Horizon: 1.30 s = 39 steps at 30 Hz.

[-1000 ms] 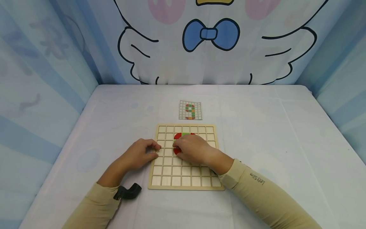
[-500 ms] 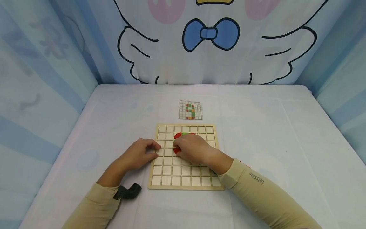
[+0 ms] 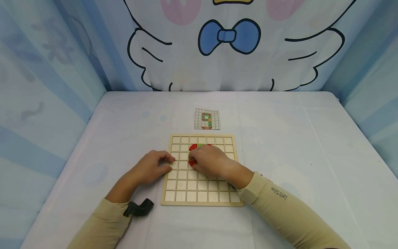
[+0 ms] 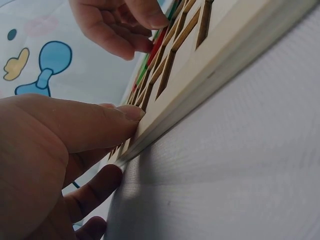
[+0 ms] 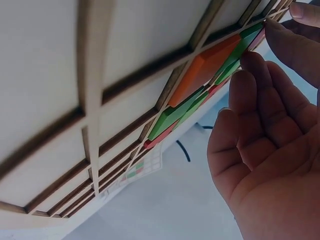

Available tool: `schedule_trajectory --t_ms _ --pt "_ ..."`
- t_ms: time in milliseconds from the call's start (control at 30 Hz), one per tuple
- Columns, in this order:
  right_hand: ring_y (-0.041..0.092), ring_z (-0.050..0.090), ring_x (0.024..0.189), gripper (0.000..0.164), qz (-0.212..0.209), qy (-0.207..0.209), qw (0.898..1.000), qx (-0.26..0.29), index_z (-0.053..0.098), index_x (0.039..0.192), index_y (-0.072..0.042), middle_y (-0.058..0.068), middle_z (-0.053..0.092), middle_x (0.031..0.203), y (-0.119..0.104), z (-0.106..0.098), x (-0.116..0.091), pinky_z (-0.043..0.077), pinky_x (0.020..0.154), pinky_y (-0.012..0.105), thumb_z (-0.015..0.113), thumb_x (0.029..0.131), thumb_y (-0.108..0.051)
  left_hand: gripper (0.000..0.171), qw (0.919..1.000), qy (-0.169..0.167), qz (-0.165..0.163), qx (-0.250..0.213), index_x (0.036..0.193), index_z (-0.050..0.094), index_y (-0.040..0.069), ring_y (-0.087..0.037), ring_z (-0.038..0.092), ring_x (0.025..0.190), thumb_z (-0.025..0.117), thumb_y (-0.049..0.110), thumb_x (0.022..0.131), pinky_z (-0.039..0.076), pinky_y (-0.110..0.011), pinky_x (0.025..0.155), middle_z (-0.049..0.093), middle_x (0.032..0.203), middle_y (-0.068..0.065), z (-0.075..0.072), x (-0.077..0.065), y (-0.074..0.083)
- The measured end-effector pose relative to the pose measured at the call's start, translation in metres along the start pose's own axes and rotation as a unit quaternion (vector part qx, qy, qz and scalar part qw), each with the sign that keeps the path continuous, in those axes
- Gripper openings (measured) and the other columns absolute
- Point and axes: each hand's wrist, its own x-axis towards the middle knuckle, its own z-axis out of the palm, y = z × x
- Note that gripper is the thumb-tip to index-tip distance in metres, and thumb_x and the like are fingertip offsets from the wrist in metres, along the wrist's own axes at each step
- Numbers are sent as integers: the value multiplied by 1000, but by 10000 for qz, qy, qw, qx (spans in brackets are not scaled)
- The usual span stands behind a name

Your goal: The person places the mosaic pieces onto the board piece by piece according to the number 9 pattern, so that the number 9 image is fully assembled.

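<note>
My right hand (image 3: 212, 160) reaches over the wooden grid board (image 3: 175, 199), thumb and fingertips pinching a red tile with a rounded corner (image 3: 192, 163) in one of its squares. Above that tile, another red rounded tile (image 3: 193, 147) and a green tile (image 3: 200, 145) sit in the grid. The right wrist view shows an orange tile (image 5: 205, 65) and a green tile (image 5: 175, 115) lying in squares, with my other fingers curled beside them. My left hand (image 3: 152, 166) rests its thumb and index fingertip on the board's left edge, and the left wrist view shows the thumb (image 4: 131, 112) on the frame.
A small card (image 3: 207, 119) printed with a grid and a coloured figure lies beyond the board. Red bits (image 3: 265, 178) peek out behind the right sleeve (image 3: 280, 207). A black curved piece (image 3: 141, 208) is attached at the left wrist. A patterned curtain (image 3: 230, 69) hangs behind the table.
Almost nothing moves. The right fingertips shift very slightly at the red tile, while the left hand stays at the board's edge.
</note>
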Motion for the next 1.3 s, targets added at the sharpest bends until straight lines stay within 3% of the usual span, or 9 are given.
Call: schedule_trajectory --t_ms 600,900,1300 --pt "16 57 82 10 -17 -80 10000 13 69 101 -14 -5 62 87 2 -1 -1 48 77 33 71 93 -19 11 10000 18 47 -20 102 70 9 -26 60 108 70 7 92 45 -48 95 67 107 -3 0 0 1" --pt "23 58 118 36 256 -218 9985 438 68 124 -8 3 67 121 7 -14 -13 46 97 39 72 94 -28 9 9996 206 -74 192 98 70 10 -24 61 102 75 12 90 47 -46 91 68 101 1 3 0 3" --pt "24 60 113 42 343 68 9957 856 64 130 -5 6 65 126 27 -22 -33 45 99 42 70 94 -27 12 9958 385 -235 802 96 71 14 -21 53 91 77 20 89 45 -41 80 63 95 2 8 -1 6"
